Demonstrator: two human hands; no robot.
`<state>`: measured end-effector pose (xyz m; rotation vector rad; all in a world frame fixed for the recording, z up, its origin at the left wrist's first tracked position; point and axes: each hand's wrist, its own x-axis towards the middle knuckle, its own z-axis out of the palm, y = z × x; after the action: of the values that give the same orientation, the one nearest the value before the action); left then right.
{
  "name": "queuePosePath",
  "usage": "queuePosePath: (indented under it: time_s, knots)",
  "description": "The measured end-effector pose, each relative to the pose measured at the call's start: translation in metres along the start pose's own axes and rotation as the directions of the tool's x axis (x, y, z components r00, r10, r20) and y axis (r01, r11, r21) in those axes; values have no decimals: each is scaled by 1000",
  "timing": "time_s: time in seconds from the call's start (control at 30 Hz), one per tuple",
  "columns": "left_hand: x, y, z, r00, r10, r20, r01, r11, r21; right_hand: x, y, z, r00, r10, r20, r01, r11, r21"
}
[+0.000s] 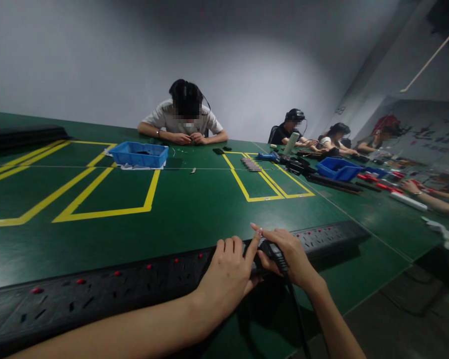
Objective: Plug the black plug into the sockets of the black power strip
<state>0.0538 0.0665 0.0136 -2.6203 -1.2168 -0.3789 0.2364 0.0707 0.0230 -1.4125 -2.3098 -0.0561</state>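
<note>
A long black power strip (160,276) with a row of red buttons lies across the near part of the table. My left hand (226,271) is wrapped over the strip near its middle, thumb at the near side and index finger reaching toward the other hand. Beside it, my right hand (289,252) is closed around a black plug (271,249) against the strip. The plug's cord (295,309) hangs down toward me. The plug's prongs are hidden, so I cannot tell how far they are in a socket.
The green table (194,224) bears yellow tape outlines. A blue tray (140,155) stands at the back left, another blue bin (338,168) at the right among black parts. A person (185,117) sits opposite; several others work at the right. A white glove (443,232) lies at the right edge.
</note>
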Motion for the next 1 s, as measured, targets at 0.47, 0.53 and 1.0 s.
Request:
queuePosePath:
  time_s: [0.47,0.53,1.0]
  knots:
    - [1,1,-2,1000,1,17,-1,999,-47,0,0,0,1000,-6,10,5,999,43]
    - [1,1,-2,1000,0,15,1,999,-49,0,0,0,1000,-6,9,6,999,47]
    - [1,0,0,1000,5,14,-5,1000,-11,-1,1,0,999,7,37,-8,999,32]
